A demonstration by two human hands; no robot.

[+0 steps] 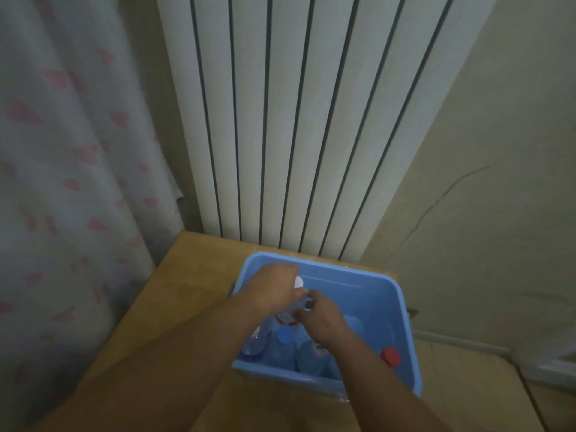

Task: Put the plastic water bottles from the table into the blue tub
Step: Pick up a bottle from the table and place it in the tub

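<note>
Together over the blue tub (377, 293), left hand (275, 285) and right hand (321, 318) both grip one white-capped bottle (298, 282).

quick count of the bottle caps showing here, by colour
white caps: 1, on the bottle gripped by the left hand and right hand
blue caps: 1
red caps: 1
total: 3 in view; others may be hidden

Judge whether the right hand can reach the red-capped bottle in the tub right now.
Probably yes, once free: nothing covers the red-capped bottle, which sits beside the right forearm in the blue tub, but the right hand grips the white-capped bottle.
</note>
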